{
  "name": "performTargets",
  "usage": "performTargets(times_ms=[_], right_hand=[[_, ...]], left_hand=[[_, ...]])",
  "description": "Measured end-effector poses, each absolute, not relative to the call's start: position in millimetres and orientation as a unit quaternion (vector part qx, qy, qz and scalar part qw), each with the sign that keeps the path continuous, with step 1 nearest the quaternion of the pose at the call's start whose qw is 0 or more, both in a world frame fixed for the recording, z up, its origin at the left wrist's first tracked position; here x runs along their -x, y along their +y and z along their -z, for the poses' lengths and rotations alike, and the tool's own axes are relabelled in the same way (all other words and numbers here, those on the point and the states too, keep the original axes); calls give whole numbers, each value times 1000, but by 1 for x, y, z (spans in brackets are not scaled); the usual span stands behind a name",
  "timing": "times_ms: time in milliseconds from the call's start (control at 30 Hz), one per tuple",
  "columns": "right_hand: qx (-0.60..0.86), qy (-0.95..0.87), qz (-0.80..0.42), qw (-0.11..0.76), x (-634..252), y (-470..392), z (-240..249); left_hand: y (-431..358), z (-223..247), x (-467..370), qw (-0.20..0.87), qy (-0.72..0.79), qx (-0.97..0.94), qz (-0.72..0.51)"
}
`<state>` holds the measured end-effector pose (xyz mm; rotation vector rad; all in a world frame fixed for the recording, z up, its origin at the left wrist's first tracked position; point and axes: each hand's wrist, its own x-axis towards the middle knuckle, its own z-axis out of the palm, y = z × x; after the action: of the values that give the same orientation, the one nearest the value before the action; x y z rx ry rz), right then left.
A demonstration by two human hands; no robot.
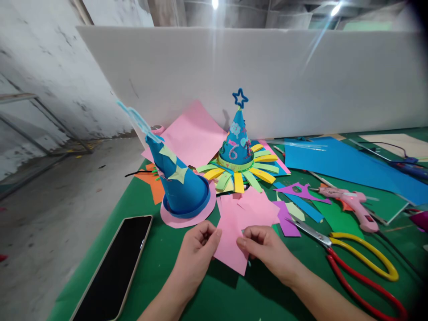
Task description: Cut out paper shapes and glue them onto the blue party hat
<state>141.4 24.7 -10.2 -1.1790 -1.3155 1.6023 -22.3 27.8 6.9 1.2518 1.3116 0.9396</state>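
A piece of pink paper (230, 249) is held up in front of me between both hands, over the green table. My left hand (199, 249) pinches its left edge between thumb and fingers. Its right edge is gripped by my right hand (264, 247), also thumb against fingers. More pink paper scraps (257, 205) lie just behind it. Close to my left hand stands a blue cone hat (183, 191) on a pink brim, tilted, with pale green stars. Farther back is a second blue cone hat (236, 138), with a star on top and a fringed yellow and green brim.
A phone (113, 267) lies at the left. Scissors (334, 247) with yellow and red handles and a pink glue gun (351, 200) are at the right. Large blue paper (347, 165) and pink paper (194, 133) lie farther back, before a white board (267, 80).
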Motion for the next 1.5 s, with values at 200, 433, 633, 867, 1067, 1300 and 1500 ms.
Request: performTargets(times_ms=[200, 433, 633, 867, 1067, 1300, 1500], right_hand=[[442, -510, -635, 376, -144, 25, 11], [432, -519, -645, 358, -150, 27, 12], [443, -520, -641, 350, -149, 28, 12], [449, -573, -597, 336, -150, 29, 7], [437, -574, -614, 319, -157, 28, 6], [448, -590, -606, 291, -160, 26, 4], [473, -587, -589, 290, -170, 24, 10]], left_hand=[[28, -6, 23, 542, 538, -497, -411], [28, -10, 21, 594, 516, -477, -392], [29, -8, 23, 596, 520, -470, -390], [30, -7, 24, 604, 515, -456, -402], [29, -5, 22, 615, 514, -434, -412], [30, -10, 21, 612, 517, -421, -425], [37, -12, 35, 596, 524, -371, -482]])
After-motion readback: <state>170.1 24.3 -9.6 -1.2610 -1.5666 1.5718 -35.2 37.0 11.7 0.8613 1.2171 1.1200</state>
